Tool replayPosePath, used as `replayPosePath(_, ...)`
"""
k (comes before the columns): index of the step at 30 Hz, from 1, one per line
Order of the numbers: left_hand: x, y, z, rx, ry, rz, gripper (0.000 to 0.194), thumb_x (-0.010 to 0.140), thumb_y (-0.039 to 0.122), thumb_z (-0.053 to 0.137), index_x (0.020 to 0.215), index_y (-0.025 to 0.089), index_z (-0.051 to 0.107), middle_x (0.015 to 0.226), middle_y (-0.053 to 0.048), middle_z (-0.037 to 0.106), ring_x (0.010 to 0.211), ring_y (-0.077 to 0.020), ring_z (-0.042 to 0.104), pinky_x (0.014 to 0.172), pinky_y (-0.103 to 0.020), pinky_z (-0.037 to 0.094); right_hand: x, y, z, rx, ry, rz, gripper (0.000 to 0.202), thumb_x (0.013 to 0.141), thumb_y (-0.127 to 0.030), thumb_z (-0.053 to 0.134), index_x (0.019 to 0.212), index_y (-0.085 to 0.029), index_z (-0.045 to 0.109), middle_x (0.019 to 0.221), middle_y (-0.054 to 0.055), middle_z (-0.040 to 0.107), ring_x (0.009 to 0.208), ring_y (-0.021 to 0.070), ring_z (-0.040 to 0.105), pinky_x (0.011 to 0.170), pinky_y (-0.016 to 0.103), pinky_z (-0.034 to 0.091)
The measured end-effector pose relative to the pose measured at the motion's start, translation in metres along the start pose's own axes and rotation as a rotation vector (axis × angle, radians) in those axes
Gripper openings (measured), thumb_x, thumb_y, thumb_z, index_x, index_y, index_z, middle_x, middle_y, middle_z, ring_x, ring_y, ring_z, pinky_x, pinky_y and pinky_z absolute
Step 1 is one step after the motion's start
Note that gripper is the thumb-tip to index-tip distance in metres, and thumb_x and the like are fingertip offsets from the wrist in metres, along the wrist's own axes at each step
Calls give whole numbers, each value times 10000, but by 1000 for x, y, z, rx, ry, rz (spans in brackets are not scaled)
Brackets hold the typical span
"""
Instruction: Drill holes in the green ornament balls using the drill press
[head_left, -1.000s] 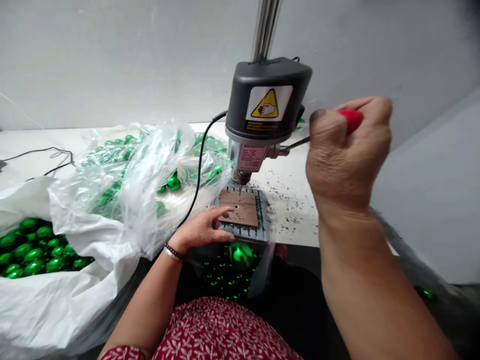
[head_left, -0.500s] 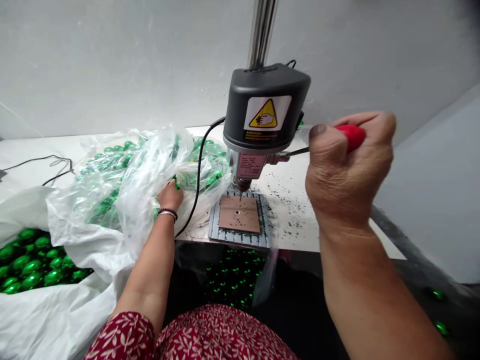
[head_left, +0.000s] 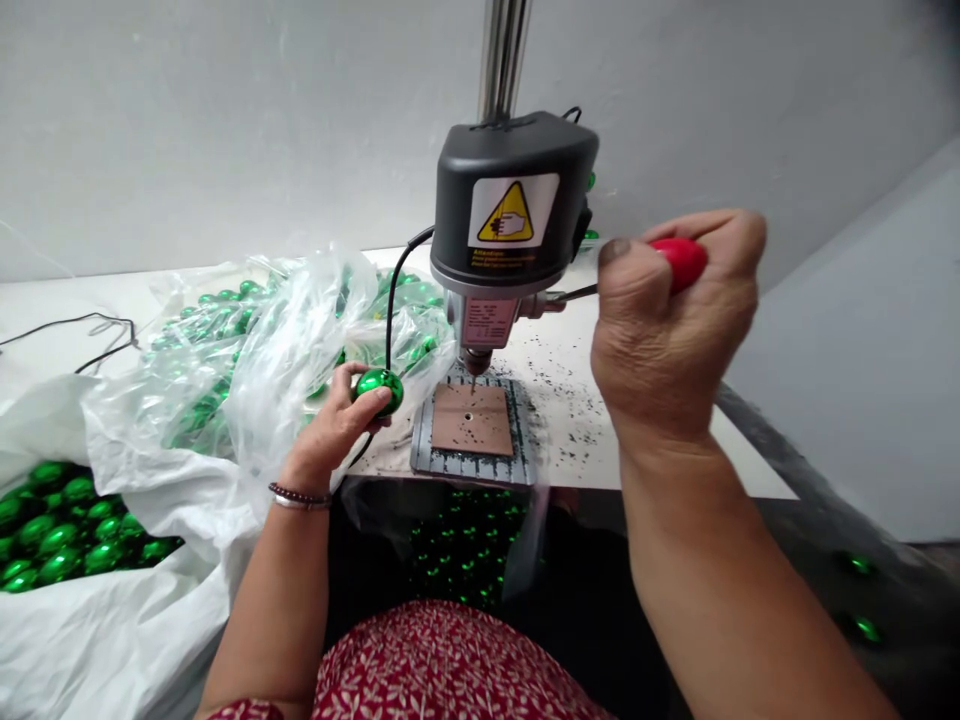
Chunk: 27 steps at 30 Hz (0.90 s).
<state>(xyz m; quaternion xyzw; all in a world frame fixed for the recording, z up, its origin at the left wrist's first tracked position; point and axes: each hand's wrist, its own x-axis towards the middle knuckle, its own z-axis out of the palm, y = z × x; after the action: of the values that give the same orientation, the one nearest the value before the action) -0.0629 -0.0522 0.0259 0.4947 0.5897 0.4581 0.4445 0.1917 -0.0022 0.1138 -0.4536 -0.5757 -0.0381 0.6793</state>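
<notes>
The green ball (head_left: 382, 382) is pinched in the left hand (head_left: 335, 427), above the desk (head_left: 67, 296), near the brown board (head_left: 484, 438). The right hand (head_left: 675, 335) is wrapped around a red lever knob (head_left: 684, 265).

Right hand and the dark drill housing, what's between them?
In the head view, a thin metal rod runs from a hub under the drill housing to the right hand, which grips a red knob; bits of green show behind.

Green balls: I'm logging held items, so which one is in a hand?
The green ball pinched in the left hand, left of the brown board. The other visible balls, such as those in the white sack, are unheld.
</notes>
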Motion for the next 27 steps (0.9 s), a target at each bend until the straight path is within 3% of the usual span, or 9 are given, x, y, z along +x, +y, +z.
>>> replayPosePath(3, -4, -3, 19, -168, -185, 4, 475, 843, 523, 585, 1211, 236, 492, 843, -21, 612, 615, -119, 583, 560, -265, 485, 0, -1, 0, 31, -6, 13, 184, 883, -300, 547, 869, -139, 460, 821, -22, 467, 721, 23, 432, 686, 189, 415)
replayPosePath(7, 0, -15, 45, -185, -272, -117, 603, 854, 623, 500, 1321, 249, 430, 1022, -77, 616, 811, -181, 659, 563, -261, 498, -1, -3, -2, 36, -45, 58, 198, 877, -311, 554, 865, -148, 443, 820, -20, 447, 717, 24, 407, 664, 172, 405)
replayPosePath(10, 6, -21, 57, -59, -238, -106, 621, 869, 573, 483, 1399, 257, 412, 1212, -105, 604, 966, -216, 651, 631, -280, 540, -2, -4, -3, 44, -35, 47, 204, 871, -334, 538, 864, -146, 458, 816, -14, 457, 717, 29, 413, 655, 173, 409)
replayPosePath(12, 11, -22, 62, 111, -172, -7, 603, 859, 483, 529, 1402, 232, 453, 1359, -113, 560, 1121, -246, 605, 795, -335, 565, -2, -4, -3, 44, -16, 33, 199, 861, -335, 520, 862, -142, 473, 811, -10, 467, 724, 30, 422, 655, 172, 409)
replayPosePath(14, 16, -24, 67, 268, -107, 103, 608, 813, 399, 612, 1373, 187, 501, 1416, -122, 540, 1253, -273, 541, 1011, -399, 494, -3, -4, -4, 45, -13, 29, 187, 855, -326, 506, 861, -141, 477, 810, -9, 473, 730, 29, 428, 656, 167, 408)
replayPosePath(16, 20, -25, 71, 369, -58, 173, 589, 761, 333, 686, 1310, 162, 556, 1358, -124, 590, 1284, -280, 526, 1117, -422, 403, -3, -5, -4, 60, -18, 33, 184, 852, -322, 508, 859, -141, 474, 804, -10, 473, 727, 28, 430, 647, 161, 407)
replayPosePath(20, 26, -30, 79, 468, -26, 200, 531, 721, 248, 746, 1228, 167, 609, 1234, -108, 660, 1208, -272, 581, 1074, -420, 438, -2, -6, -6, 55, -33, 42, 174, 858, -310, 524, 855, -148, 463, 784, -19, 450, 713, 25, 419, 630, 151, 406)
replayPosePath(27, 32, -36, 89, 580, -45, 282, 621, 699, 181, 762, 1293, 136, 587, 1360, -156, 591, 1298, -282, 537, 1159, -429, 374, -4, -5, -5, 44, -32, 12, 209, 898, -344, 520, 858, -159, 429, 800, -23, 409, 762, 22, 440, 716, 158, 436)
